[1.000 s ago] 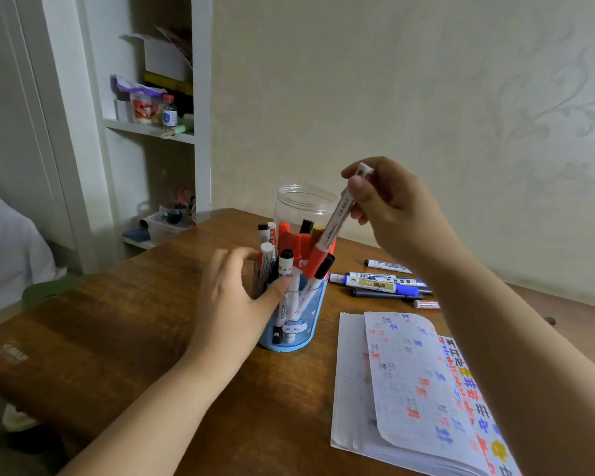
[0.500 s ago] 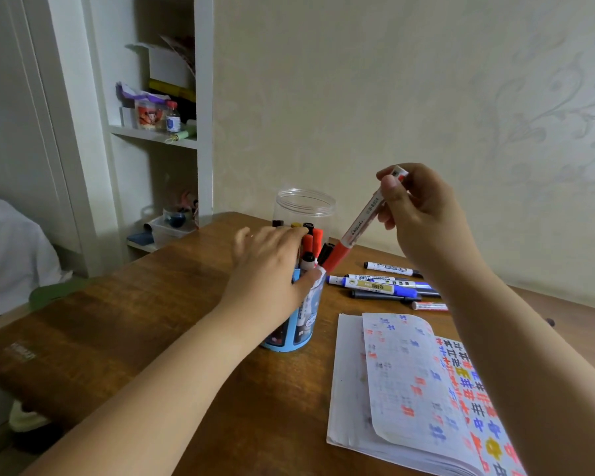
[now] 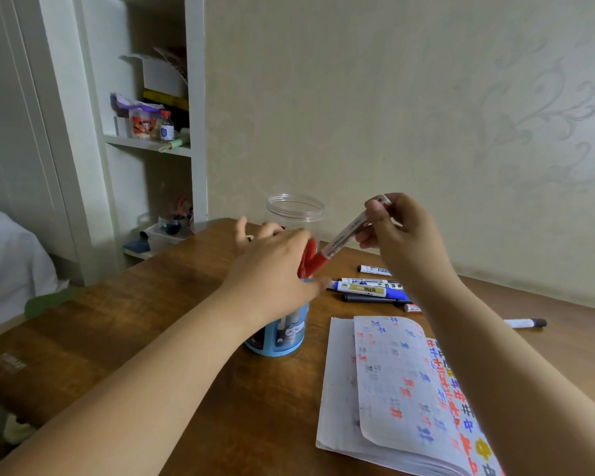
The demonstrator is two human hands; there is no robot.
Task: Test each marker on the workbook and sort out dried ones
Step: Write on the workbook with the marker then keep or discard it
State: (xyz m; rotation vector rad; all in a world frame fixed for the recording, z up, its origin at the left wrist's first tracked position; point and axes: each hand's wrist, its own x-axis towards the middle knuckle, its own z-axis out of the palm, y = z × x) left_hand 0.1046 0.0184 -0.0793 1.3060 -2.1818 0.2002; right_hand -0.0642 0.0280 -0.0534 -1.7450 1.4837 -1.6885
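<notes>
A: From the left we see a white shelf unit [image 3: 152, 142] w/ small bottles, then the wooden table [image 3: 124, 331].

B: Next our left hand [image 3: 272, 269], fingers spread & fairly straight, laid over the tops of the markers in the blue pen holder [image 3: 282, 338]. It grips nothing as far as we can tell. Behind it stands a clear plastic jar [image 3: 294, 211].

A: Then the red-capped marker [image 3: 340, 242], tilted, cap end down near the holder. Our right hand [image 3: 402, 231] pinches its upper end, thumb & fingers curled round it.

B: Behind, loose markers [image 3: 368, 288] lie together on the table; 1 black-capped marker [image 3: 524, 323] lies apart to the right.

A: Nearer us, the workbook [image 3: 392, 389] lies open, pg covered w/ red & blue marks.
</notes>
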